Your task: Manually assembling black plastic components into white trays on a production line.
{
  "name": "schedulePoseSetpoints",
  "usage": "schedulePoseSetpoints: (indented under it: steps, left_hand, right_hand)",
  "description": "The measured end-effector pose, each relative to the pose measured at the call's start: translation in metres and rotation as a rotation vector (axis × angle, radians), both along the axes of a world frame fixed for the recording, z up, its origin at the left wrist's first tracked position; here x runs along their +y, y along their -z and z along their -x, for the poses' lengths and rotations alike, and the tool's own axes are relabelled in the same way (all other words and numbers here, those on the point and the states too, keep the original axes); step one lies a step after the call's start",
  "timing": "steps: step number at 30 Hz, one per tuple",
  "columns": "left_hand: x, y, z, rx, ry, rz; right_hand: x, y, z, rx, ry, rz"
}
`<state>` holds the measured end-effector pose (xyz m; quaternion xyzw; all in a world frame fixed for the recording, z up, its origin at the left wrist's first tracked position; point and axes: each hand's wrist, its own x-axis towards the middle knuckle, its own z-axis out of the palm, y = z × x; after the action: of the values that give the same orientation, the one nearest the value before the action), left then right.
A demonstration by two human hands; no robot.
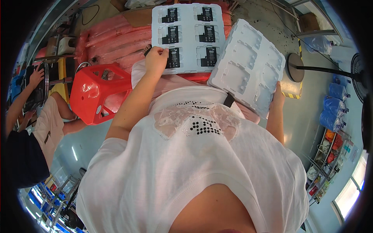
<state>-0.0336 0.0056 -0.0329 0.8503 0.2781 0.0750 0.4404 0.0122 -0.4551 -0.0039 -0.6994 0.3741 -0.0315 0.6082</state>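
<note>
A white plastic tray [189,39] lies ahead of me with several flat black phone batteries [173,58] in its moulded pockets. My left hand [156,61] is at the near left edge of this tray, fingers bent and drawn together beside the nearest left battery. A small dark thing [147,49] shows at the far side of those fingers; I cannot make out what it is. To the right, my right hand [277,97] grips the right edge of a second white tray [248,64], tilted beside the first, its pockets bare. Most of the right fingers are hidden behind it.
Red wrapped material [112,35] lies beyond and left of the trays. A red plastic stool [87,93] stands at left, near another person [37,143]. On the right are a round black base [295,66] with a pole, a fan [355,72] and blue water bottles [332,112].
</note>
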Motion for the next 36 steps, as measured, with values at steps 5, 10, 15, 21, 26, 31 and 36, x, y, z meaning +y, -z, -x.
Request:
schedulePoseSetpoints:
  steps: [5,10,15,21,26,31,36]
  left_hand:
    - [-0.082,-0.048,-0.004,-0.023,0.389,0.551]
    - [-0.132,-0.046,-0.007,-0.015,0.417,0.907]
    - [-0.133,-0.090,0.020,0.013,0.201,1.037]
    - [-0.133,-0.138,0.053,-0.221,0.164,0.998]
    - [-0.137,-0.181,0.082,-0.259,0.104,0.769]
    - [-0.142,-0.181,0.098,-0.271,-0.061,0.604]
    - [-0.141,-0.176,0.097,-0.089,-0.139,0.135]
  right_hand:
    - [0.002,-0.001,-0.007,-0.012,-0.080,-0.076]
    - [0.006,-0.001,-0.017,0.003,-0.132,-0.202]
    - [0.016,-0.024,-0.021,-0.011,-0.321,-0.385]
    - [0.032,-0.063,-0.042,0.098,-0.528,-0.446]
    - [0.053,-0.090,-0.045,0.191,-0.630,-0.281]
    - [0.058,-0.108,-0.041,0.110,-0.668,-0.344]
    - [0.060,-0.120,-0.034,0.049,-0.600,-0.211]
